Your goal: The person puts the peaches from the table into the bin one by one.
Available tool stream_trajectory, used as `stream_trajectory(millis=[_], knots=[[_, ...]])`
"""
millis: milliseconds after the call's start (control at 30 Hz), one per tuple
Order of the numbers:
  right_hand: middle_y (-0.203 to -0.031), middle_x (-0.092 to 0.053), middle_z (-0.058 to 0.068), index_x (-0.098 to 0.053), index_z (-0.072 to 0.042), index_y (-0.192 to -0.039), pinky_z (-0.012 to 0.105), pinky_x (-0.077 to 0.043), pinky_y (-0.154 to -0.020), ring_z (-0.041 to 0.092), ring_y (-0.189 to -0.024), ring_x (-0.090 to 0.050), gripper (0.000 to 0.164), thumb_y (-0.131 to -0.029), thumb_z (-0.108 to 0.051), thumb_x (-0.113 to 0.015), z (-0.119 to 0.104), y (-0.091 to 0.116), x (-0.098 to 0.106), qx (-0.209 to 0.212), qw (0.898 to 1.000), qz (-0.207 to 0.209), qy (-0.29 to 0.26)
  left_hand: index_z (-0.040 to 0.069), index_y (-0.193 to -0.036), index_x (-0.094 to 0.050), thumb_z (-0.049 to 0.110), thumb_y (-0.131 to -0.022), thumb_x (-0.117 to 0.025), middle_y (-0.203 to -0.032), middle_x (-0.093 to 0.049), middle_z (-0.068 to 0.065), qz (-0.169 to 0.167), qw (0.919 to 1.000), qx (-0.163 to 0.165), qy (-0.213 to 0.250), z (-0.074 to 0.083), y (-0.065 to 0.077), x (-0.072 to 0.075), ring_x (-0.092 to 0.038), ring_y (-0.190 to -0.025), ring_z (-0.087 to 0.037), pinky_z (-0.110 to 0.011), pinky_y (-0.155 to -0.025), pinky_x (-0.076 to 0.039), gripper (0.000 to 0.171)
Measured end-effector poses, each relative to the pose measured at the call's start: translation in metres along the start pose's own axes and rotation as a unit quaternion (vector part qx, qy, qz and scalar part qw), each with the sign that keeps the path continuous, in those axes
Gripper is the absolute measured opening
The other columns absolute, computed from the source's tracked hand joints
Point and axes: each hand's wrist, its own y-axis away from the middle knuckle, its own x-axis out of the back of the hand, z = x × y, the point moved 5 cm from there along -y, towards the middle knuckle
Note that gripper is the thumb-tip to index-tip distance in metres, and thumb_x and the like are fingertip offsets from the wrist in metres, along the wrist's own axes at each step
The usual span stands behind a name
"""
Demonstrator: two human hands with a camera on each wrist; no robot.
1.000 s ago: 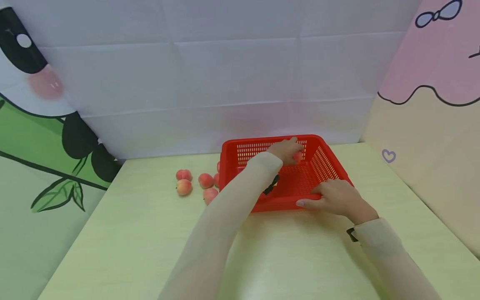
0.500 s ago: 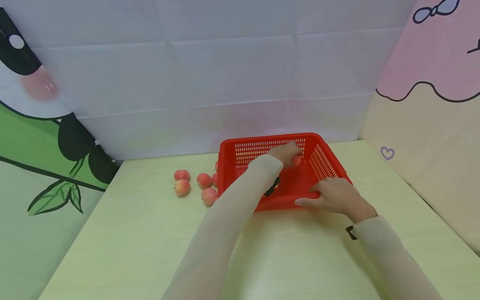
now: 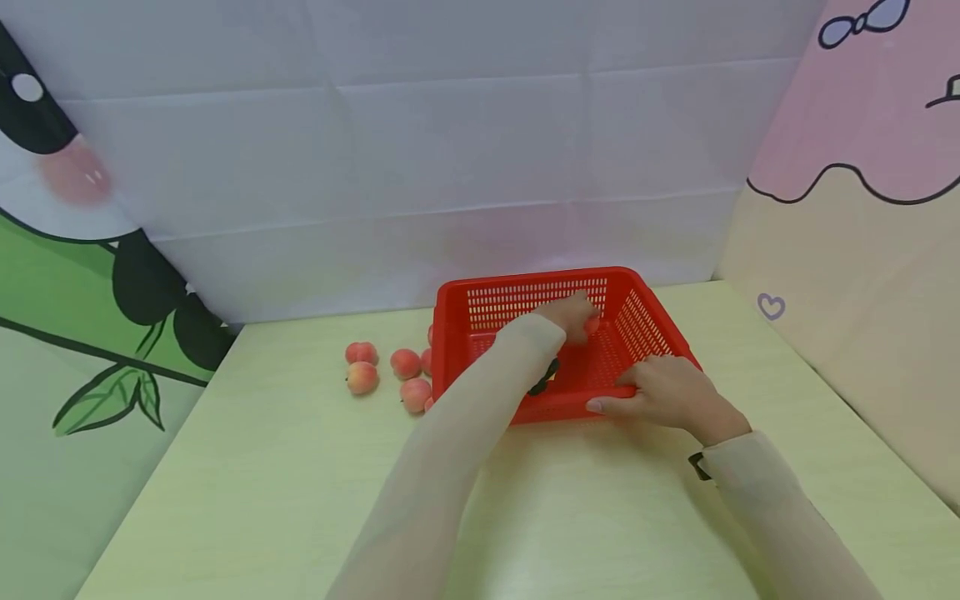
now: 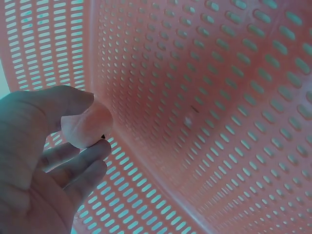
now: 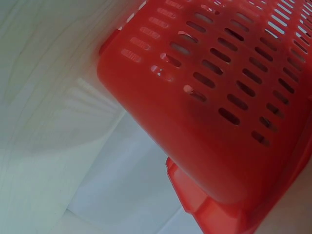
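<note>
A red slotted plastic basket (image 3: 570,410) stands on the table, tilted slightly in the head view. My left hand (image 3: 572,317) reaches inside it, near the far right corner. In the left wrist view, the left hand (image 4: 44,141) pinches a peach (image 4: 88,126) between thumb and fingers, close to the basket wall (image 4: 195,97). At the near right corner my right hand (image 3: 671,392) grips the rim, thumb outside and the other fingers reaching over inward. The right wrist view shows the basket's outer wall (image 5: 195,131) but little of that hand.
Several peaches (image 3: 362,377) lie on the table (image 3: 262,467) left of the basket, some partly hidden by it. A white sheet (image 3: 465,150) rises behind the table. Printed panels (image 3: 847,275) stand at both sides.
My left hand has sunk slightly lower inside the basket, still holding the peach. The right hand keeps its grip on the rim. The head view has shifted a little.
</note>
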Motion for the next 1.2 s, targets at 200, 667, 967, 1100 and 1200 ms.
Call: stream_trajectory(millis=[200, 667, 967, 1100, 1200], knots=[[-0.047, -0.029, -0.011, -0.048, -0.025, -0.05, 0.025, -0.03, -0.05, 0.005, -0.047, -0.032, 0.064, -0.072, -0.085, -0.045, -0.001, -0.002, 0.001, 0.004, 1.0, 0.004, -0.003, 0.019, -0.1, -0.063, 0.024, -0.092, -0.063, -0.114, -0.048, 0.0, -0.018, 0.9998, 0.0, -0.007, -0.001, -0.001, -0.002, -0.049, -0.088, -0.013, -0.022, -0.067, -0.046, 0.009], [-0.047, -0.028, -0.011, -0.047, -0.025, -0.05, 0.026, -0.03, -0.05, 0.004, -0.048, -0.03, 0.064, -0.072, -0.085, -0.044, -0.001, -0.002, 0.0, 0.004, 1.0, 0.008, 0.001, 0.023, -0.118, -0.061, 0.031, -0.088, -0.069, -0.107, -0.049, 0.005, -0.019, 0.9997, 0.016, 0.0, -0.002, 0.001, -0.007, -0.049, -0.096, -0.011, -0.026, -0.083, -0.05, 0.032], [-0.048, -0.025, -0.011, -0.045, -0.024, -0.05, 0.026, -0.027, -0.049, 0.005, -0.048, -0.027, 0.065, -0.072, -0.085, -0.044, 0.001, -0.001, -0.002, -0.001, 1.0, 0.006, -0.003, 0.021, -0.12, -0.056, 0.03, -0.092, -0.063, -0.11, -0.046, 0.003, -0.027, 0.9994, 0.018, -0.014, 0.003, 0.0, -0.012, -0.05, -0.095, -0.012, -0.026, -0.076, -0.049, 0.03], [-0.048, -0.027, -0.01, -0.046, -0.025, -0.051, 0.026, -0.029, -0.049, 0.005, -0.048, -0.029, 0.065, -0.072, -0.086, -0.044, 0.002, -0.001, -0.003, -0.005, 1.0, 0.003, 0.0, 0.022, -0.114, -0.056, 0.031, -0.091, -0.065, -0.108, -0.047, 0.004, -0.03, 0.9993, 0.022, 0.001, 0.004, 0.0, -0.013, -0.052, -0.094, -0.012, -0.026, -0.076, -0.05, 0.027], [-0.048, -0.026, -0.011, -0.046, -0.024, -0.05, 0.026, -0.028, -0.05, 0.005, -0.049, -0.028, 0.065, -0.072, -0.086, -0.044, 0.001, 0.0, -0.002, -0.007, 1.0, 0.001, 0.0, 0.023, -0.116, -0.055, 0.031, -0.09, -0.067, -0.108, -0.047, 0.004, -0.03, 0.9992, 0.024, 0.008, 0.003, -0.003, -0.014, -0.052, -0.093, -0.012, -0.026, -0.077, -0.051, 0.03]])
